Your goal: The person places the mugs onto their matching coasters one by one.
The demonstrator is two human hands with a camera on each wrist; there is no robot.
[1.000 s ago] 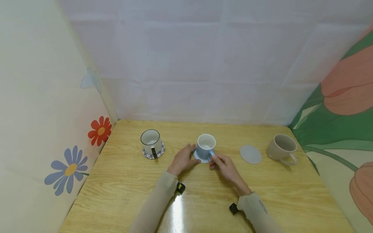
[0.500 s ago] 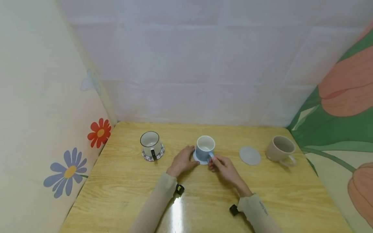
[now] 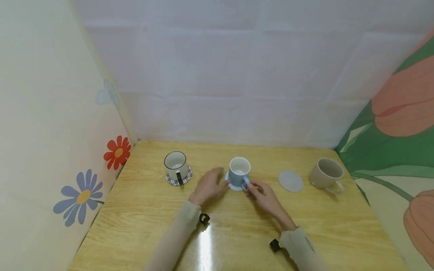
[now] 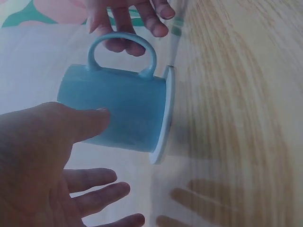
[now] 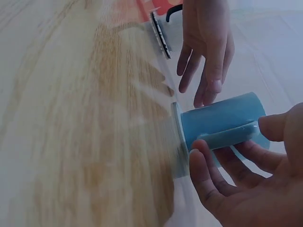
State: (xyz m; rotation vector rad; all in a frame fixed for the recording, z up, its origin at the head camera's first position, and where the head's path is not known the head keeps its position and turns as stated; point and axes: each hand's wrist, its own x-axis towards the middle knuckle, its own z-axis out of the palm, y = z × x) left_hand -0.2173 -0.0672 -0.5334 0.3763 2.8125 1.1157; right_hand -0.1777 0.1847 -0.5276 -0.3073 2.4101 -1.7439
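A light-blue mug (image 3: 236, 178) with a white inside stands upright on a pale blue round coaster (image 3: 233, 187) at the middle of the table, its handle (image 3: 245, 183) turned toward the front right. My left hand (image 3: 209, 185) is at its left with fingers spread; in the left wrist view the thumb overlaps the mug's side and the other fingers are apart from it. My right hand (image 3: 266, 195) is at the handle, fingers loosely bent. The right wrist view has its thumb and fingertips right beside the handle, while the left wrist view has them behind the loop.
To the left, a white mug (image 3: 175, 165) with a black rim and black handle stands on a checked coaster (image 3: 172, 182). On the right lies a grey round coaster (image 3: 291, 181), with a beige mug (image 3: 320, 176) beyond it. Fabric walls (image 3: 217, 113) border the wooden table (image 3: 142, 218).
My left hand has drawn slightly left, away from the blue mug. My right hand's fingers have loosened from the handle, which now shows more fully. The mug stays in place.
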